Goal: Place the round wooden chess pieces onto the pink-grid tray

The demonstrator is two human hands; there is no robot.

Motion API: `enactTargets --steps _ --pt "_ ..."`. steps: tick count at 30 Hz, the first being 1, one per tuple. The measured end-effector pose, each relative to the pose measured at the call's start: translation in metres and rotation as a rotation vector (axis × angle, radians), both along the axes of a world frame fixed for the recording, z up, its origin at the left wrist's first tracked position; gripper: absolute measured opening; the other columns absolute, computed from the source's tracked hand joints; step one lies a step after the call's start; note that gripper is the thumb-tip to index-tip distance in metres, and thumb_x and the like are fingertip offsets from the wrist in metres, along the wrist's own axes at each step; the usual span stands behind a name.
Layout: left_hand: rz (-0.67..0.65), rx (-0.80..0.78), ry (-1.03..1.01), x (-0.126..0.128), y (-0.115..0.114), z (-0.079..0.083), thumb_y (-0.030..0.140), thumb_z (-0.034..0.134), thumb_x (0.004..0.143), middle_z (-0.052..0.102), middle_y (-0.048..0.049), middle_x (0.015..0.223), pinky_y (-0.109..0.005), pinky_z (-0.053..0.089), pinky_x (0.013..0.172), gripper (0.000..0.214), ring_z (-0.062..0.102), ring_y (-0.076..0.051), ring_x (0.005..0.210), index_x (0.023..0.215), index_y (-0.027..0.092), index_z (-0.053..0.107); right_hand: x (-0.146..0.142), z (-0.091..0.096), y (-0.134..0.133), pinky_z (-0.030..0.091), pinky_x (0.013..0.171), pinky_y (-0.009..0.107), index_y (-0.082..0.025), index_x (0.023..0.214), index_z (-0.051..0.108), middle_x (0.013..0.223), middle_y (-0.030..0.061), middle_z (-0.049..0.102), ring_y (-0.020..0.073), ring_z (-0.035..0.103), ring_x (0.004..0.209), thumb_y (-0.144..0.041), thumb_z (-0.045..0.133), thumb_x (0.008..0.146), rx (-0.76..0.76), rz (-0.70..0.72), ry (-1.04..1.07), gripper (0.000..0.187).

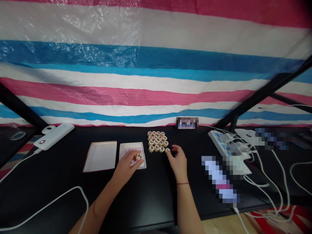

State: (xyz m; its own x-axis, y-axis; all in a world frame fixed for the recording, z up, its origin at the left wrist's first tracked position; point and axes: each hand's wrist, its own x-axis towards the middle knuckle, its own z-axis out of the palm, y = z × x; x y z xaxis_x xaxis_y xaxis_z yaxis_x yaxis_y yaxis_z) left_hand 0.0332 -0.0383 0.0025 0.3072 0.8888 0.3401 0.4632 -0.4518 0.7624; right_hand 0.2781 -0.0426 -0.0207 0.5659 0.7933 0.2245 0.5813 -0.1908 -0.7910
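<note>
My left hand (pixel 128 162) pinches a round Chinese chess piece (pixel 139 156) with a dark character, over the white box tray (pixel 144 162). Beneath it, a pinkish printed sheet (pixel 129 148) shows partly in the tray. To the right, several pale Chinese chess pieces (pixel 157 143) lie in close rows, red characters at the back and dark ones in front. My right hand (pixel 178 160) is beside the front right corner, fingers apart, its thumb at the end piece (pixel 167 150) and partly covering it.
A box lid (pixel 101 156) lies inside up, left of the tray. At the far left is a white power bank (pixel 54 136) with a cable. A power strip (pixel 219 143) and tangled white cables (pixel 275 165) occupy the right side. A striped plastic sheet (pixel 146 97) hangs behind the black table (pixel 143 198).
</note>
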Motion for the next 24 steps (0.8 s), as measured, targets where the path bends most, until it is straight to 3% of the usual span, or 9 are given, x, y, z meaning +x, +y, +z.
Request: enactTargets --steps 2,3,5,8,13,15,17,20,24 --pt "0.008 0.073 0.018 0.003 0.000 -0.001 0.031 0.058 0.089 0.066 -0.0052 0.107 -0.036 0.049 0.095 0.020 0.062 -0.021 0.103 0.107 0.023 0.061 -0.020 0.017 -0.005 0.046 0.069 0.032 -0.018 0.095 0.061 0.085 0.0057 0.063 0.0186 0.055 0.071 -0.039 0.056 0.077 0.118 0.052 0.061 0.028" --pt "0.006 0.104 0.025 0.005 0.001 -0.001 0.030 0.058 0.089 0.066 -0.0053 0.108 -0.037 0.049 0.096 0.020 0.062 -0.021 0.105 0.107 0.023 0.061 -0.032 0.025 -0.008 0.046 0.068 0.030 -0.018 0.092 0.061 0.083 0.0043 0.063 0.0174 0.055 0.070 -0.039 0.056 0.080 0.140 0.181 0.101 0.024" --pt "-0.018 0.158 0.034 0.010 0.001 -0.001 0.027 0.057 0.090 0.066 -0.0056 0.107 -0.038 0.049 0.097 0.018 0.062 -0.021 0.105 0.107 0.023 0.061 -0.058 0.038 -0.015 0.046 0.066 0.027 -0.019 0.090 0.061 0.082 0.0028 0.064 0.0157 0.056 0.070 -0.037 0.060 0.080 0.131 0.425 0.150 0.021" --pt "-0.041 0.217 0.044 0.016 0.000 0.000 0.023 0.053 0.092 0.067 -0.0061 0.105 -0.039 0.052 0.093 0.018 0.063 -0.021 0.101 0.108 0.022 0.060 -0.087 0.046 -0.023 0.046 0.062 0.023 -0.019 0.091 0.062 0.075 -0.0003 0.062 0.0137 0.056 0.066 -0.032 0.063 0.079 0.091 0.547 0.188 0.018" --pt "-0.034 0.281 0.096 0.016 -0.001 -0.006 0.023 0.053 0.092 0.067 -0.0070 0.105 -0.038 0.053 0.090 0.022 0.064 -0.021 0.099 0.113 0.022 0.060 -0.088 0.044 -0.028 0.050 0.067 0.025 -0.018 0.094 0.064 0.078 0.0011 0.066 0.0149 0.061 0.069 -0.031 0.062 0.080 0.087 0.567 0.152 0.019" --pt "-0.022 0.291 0.140 0.015 -0.001 -0.008 0.028 0.055 0.092 0.066 -0.0084 0.113 -0.040 0.052 0.092 0.031 0.063 -0.023 0.105 0.122 0.022 0.056 -0.071 0.040 -0.025 0.050 0.071 0.027 -0.019 0.095 0.065 0.082 0.0029 0.069 0.0163 0.062 0.072 -0.034 0.060 0.081 0.129 0.472 0.115 0.021" --pt "-0.010 0.294 0.155 0.016 -0.001 -0.003 0.033 0.055 0.092 0.064 -0.0094 0.118 -0.041 0.052 0.093 0.037 0.061 -0.025 0.109 0.127 0.022 0.053 -0.047 0.033 -0.021 0.051 0.075 0.030 -0.018 0.098 0.065 0.089 0.0057 0.070 0.0182 0.063 0.076 -0.038 0.058 0.083 0.183 0.289 0.078 0.026" --pt "-0.028 0.290 0.051 0.019 -0.011 0.026 0.029 0.049 0.095 0.066 -0.0079 0.110 -0.038 0.052 0.091 0.026 0.063 -0.022 0.103 0.118 0.023 0.060 -0.011 0.014 -0.013 0.050 0.077 0.035 -0.016 0.099 0.065 0.096 0.0107 0.068 0.0222 0.063 0.084 -0.044 0.056 0.082 0.184 0.107 -0.020 0.034" --pt "-0.126 0.141 -0.286 0.018 -0.055 0.086 0.028 0.041 0.098 0.068 -0.0059 0.095 -0.034 0.057 0.078 0.025 0.065 -0.019 0.091 0.105 0.026 0.065 0.012 -0.009 -0.006 0.049 0.080 0.040 -0.015 0.098 0.067 0.095 0.0135 0.066 0.0250 0.061 0.085 -0.047 0.054 0.080 0.135 0.109 -0.139 0.039"
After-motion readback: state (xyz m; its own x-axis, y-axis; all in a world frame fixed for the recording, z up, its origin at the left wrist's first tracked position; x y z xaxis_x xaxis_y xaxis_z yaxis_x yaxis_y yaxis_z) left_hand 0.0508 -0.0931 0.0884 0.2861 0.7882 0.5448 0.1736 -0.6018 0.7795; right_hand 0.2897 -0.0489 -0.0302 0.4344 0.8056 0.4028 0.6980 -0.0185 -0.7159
